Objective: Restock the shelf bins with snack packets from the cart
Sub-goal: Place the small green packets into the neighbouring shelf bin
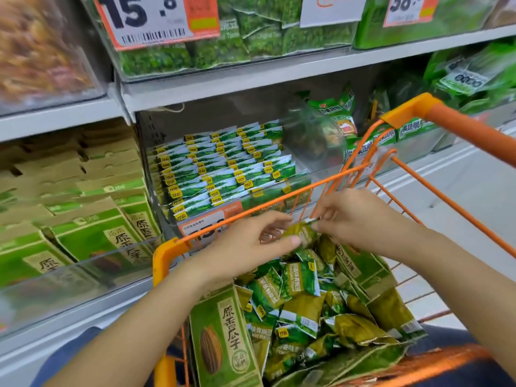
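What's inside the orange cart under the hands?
The orange cart holds a heap of small green snack packets and tall seed bags. Both hands, left and right, pinch one packet above the heap. Whatever lies underneath the heap is covered.

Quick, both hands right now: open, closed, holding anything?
Left hand: pinching the small olive-green snack packet above the cart.
Right hand: pinching the same packet at its top edge.
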